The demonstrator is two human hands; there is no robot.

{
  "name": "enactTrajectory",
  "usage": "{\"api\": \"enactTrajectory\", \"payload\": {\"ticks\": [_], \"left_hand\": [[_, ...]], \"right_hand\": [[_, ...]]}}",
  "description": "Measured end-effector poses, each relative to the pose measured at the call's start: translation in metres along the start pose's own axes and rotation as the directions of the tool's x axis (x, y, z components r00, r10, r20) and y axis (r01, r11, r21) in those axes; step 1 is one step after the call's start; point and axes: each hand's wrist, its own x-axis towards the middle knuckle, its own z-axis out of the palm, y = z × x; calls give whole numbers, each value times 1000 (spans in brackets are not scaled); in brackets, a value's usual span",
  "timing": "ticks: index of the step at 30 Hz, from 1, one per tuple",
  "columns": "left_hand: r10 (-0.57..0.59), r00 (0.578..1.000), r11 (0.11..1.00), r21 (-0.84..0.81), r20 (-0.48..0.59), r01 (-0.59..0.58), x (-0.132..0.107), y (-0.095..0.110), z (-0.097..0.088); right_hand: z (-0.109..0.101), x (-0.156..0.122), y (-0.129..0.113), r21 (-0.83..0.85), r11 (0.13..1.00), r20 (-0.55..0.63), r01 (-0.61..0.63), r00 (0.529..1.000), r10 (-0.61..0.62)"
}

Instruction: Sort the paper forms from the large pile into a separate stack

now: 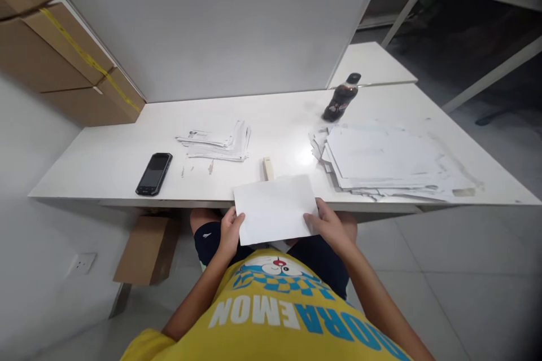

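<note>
A white sheet of paper (pixel 274 206) is held over the front edge of the white table (pixel 105 163). My left hand (pixel 231 231) grips its lower left corner, thumb on top. Its lower right edge is pinched by my right hand (pixel 328 224). Just beyond the sheet lies a small beige stick-like object (pixel 267 168). A large stack of white papers (pixel 385 161) rests to the right, and a smaller pile of folded printed papers (pixel 218 142) sits to the left of centre.
A black phone (pixel 154 173) lies on the table at the left. A dark soda bottle (pixel 341 98) stands at the back. Cardboard boxes (pixel 63 51) are stacked at the far left, another box (pixel 146 248) sits under the table. A white partition stands behind.
</note>
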Motion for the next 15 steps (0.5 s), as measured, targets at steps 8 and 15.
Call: {"api": "enactTrajectory", "payload": {"ticks": [8, 15], "left_hand": [[-136, 990, 990, -47, -35, 134, -7, -13, 10], [-165, 986, 986, 27, 26, 164, 9, 0, 19]], "right_hand": [[-3, -16, 22, 54, 992, -58, -114, 991, 117], [-3, -8, -10, -583, 771, -288, 257, 822, -491]]}}
